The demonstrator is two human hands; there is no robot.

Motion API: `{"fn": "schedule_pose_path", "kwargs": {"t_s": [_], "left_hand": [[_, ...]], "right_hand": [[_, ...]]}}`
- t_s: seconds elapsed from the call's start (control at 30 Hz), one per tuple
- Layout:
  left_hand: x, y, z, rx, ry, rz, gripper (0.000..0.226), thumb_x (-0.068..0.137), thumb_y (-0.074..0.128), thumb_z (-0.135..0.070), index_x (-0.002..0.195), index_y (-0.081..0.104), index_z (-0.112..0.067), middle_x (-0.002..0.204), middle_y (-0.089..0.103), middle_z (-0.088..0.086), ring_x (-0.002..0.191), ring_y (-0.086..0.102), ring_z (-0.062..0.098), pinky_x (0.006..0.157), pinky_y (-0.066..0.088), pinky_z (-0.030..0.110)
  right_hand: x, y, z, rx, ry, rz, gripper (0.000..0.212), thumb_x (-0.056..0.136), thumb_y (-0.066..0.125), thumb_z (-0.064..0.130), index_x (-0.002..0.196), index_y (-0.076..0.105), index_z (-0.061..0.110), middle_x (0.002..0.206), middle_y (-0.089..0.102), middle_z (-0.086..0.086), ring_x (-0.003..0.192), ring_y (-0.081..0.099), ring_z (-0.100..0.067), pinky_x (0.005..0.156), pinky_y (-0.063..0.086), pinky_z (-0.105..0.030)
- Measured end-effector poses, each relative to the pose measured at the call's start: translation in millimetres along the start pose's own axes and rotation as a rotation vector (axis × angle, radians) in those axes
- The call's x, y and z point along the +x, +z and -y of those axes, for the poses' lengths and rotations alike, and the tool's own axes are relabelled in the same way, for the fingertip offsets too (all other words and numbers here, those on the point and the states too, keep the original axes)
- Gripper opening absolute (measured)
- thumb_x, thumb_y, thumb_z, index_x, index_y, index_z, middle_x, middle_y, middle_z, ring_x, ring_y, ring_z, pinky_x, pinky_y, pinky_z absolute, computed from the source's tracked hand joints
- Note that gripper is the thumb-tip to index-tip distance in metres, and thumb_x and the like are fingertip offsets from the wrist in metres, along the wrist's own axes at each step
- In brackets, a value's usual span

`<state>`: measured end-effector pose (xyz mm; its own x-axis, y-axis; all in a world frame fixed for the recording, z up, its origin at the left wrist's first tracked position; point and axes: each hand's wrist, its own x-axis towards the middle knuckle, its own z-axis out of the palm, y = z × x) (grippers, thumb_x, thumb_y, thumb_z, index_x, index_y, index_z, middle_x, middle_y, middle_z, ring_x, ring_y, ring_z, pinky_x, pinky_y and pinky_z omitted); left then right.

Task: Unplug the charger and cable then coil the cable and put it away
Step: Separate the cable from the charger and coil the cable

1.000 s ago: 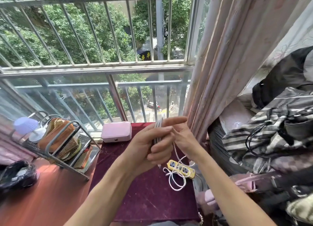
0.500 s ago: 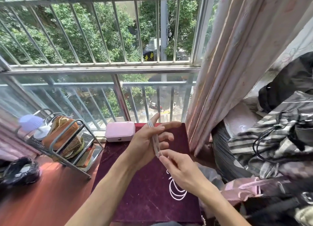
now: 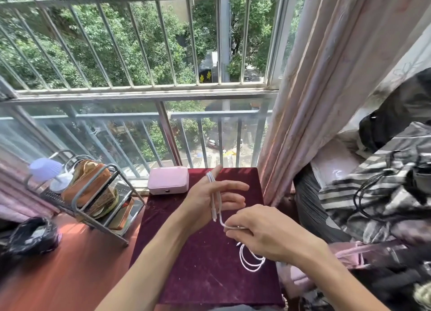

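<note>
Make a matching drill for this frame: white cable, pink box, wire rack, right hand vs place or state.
1 white cable
2 pink box
3 wire rack
4 right hand

A at the maroon cloth's far left corner
B left of the cloth
C pinches the cable
D looped over the left hand's straight fingers

Pairs: 1-D, 2-A, 3-B, 4-C

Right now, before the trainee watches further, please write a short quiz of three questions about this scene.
1. True or false: the right hand pinches the white cable.
2. Where do the cable's loose loops lie? A: on the maroon cloth. B: in the metal rack. C: on the pink box.
3. Which hand has the cable wound around it?

Key: 1 true; 2 A; 3 the left hand.
</note>
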<state>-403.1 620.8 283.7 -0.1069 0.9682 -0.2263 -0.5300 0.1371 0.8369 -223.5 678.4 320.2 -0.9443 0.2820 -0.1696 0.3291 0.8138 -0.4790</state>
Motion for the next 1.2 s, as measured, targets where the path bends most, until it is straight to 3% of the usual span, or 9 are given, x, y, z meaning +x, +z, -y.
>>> {"fn": "schedule_pose_path", "kwargs": {"t_s": [0.1, 0.2, 0.3, 0.4, 0.57, 0.63, 0.77, 1.1, 1.2], "left_hand": [[-2.0, 5.2, 0.5, 0.006, 0.005, -0.082, 0.056, 0.102, 0.043, -0.001, 0.153, 0.024, -0.017, 0.069, 0.061, 0.012, 0.041, 0.048, 0.013, 0.037, 0.041, 0.021], [-4.2, 4.8, 3.2, 0.03, -0.029, -0.064, 0.038, 0.107, 0.038, -0.013, 0.145, 0.04, -0.007, 0.055, 0.037, -0.001, 0.036, 0.026, 0.004, 0.033, 0.017, 0.016], [-9.2, 8.2, 6.5, 0.152, -0.044, -0.036, 0.034, 0.107, 0.044, -0.018, 0.136, 0.055, -0.004, 0.065, 0.05, 0.003, 0.046, 0.045, 0.009, 0.039, 0.036, 0.02], [-15.0, 12.5, 10.3, 0.321, -0.011, 0.075, 0.024, 0.099, 0.057, -0.013, 0.118, 0.07, -0.01, 0.095, 0.071, 0.011, 0.084, 0.067, 0.022, 0.07, 0.055, 0.03], [-20.5, 19.3, 18.0, 0.438, -0.069, 0.109, 0.011, 0.08, 0.059, -0.014, 0.07, 0.063, -0.012, 0.052, 0.056, 0.004, 0.043, 0.05, 0.017, 0.043, 0.036, 0.027], [-18.7, 20.0, 19.0, 0.387, -0.115, 0.157, 0.041, 0.095, 0.055, -0.034, 0.064, 0.049, -0.007, 0.044, 0.041, 0.001, 0.035, 0.032, 0.014, 0.039, 0.026, 0.026], [-17.6, 18.8, 18.8, 0.185, -0.249, 0.336, 0.096, 0.093, 0.016, -0.079, 0.101, 0.059, 0.007, 0.038, 0.026, -0.002, 0.031, 0.017, 0.01, 0.035, 0.013, 0.026], [-30.4, 33.7, 4.5, 0.056, -0.141, 0.301, 0.038, 0.102, 0.043, -0.038, 0.095, 0.064, -0.007, 0.035, 0.03, -0.009, 0.028, 0.021, 0.005, 0.033, 0.014, 0.018], [-32.3, 35.4, 1.5, 0.005, -0.14, 0.344, 0.037, 0.103, 0.043, -0.035, 0.096, 0.064, -0.006, 0.036, 0.031, -0.009, 0.029, 0.022, 0.005, 0.033, 0.015, 0.019]], "right_hand": [[0.7, -2.3, 8.1, -0.09, -0.034, 0.034, 0.034, 0.107, 0.05, 0.044, 0.078, 0.046, 0.026, 0.078, 0.048, 0.007, 0.081, 0.056, -0.021, 0.075, 0.047, -0.042], [1.2, -5.0, 13.1, -0.138, -0.058, -0.013, 0.036, 0.107, 0.05, 0.045, 0.078, 0.05, 0.024, 0.074, 0.044, 0.007, 0.076, 0.05, -0.017, 0.074, 0.047, -0.04], [1.0, -15.0, 16.1, -0.104, -0.081, -0.095, 0.03, 0.104, 0.056, 0.046, 0.092, 0.072, 0.023, 0.093, 0.064, 0.009, 0.089, 0.062, -0.013, 0.08, 0.051, -0.038], [3.9, -27.8, 16.8, -0.051, -0.119, -0.16, 0.018, 0.093, 0.07, 0.047, 0.092, 0.077, 0.03, 0.102, 0.072, 0.014, 0.087, 0.06, -0.002, 0.079, 0.052, -0.032], [12.1, -41.5, 4.2, 0.009, -0.156, -0.157, 0.031, 0.075, 0.086, 0.05, 0.085, 0.067, 0.027, 0.075, 0.067, 0.011, 0.074, 0.062, -0.007, 0.068, 0.053, -0.036], [14.8, -47.9, -8.9, 0.18, -0.143, -0.155, 0.034, 0.075, 0.089, 0.05, 0.088, 0.065, 0.029, 0.07, 0.064, 0.009, 0.066, 0.058, -0.007, 0.061, 0.05, -0.031], [20.4, -63.0, -39.8, 0.582, -0.132, -0.086, 0.017, 0.085, 0.089, 0.03, 0.094, 0.075, 0.027, 0.074, 0.066, 0.009, 0.067, 0.06, -0.003, 0.062, 0.05, -0.017], [26.8, -39.1, -60.7, 0.902, -0.107, -0.208, 0.013, 0.083, 0.084, 0.018, 0.093, 0.079, 0.012, 0.088, 0.08, -0.011, 0.082, 0.074, -0.018, 0.08, 0.06, -0.028], [25.0, -35.1, -55.9, 0.928, -0.079, -0.301, 0.019, 0.079, 0.084, 0.02, 0.09, 0.077, 0.006, 0.089, 0.073, -0.033, 0.081, 0.067, -0.03, 0.081, 0.053, -0.045]]}}
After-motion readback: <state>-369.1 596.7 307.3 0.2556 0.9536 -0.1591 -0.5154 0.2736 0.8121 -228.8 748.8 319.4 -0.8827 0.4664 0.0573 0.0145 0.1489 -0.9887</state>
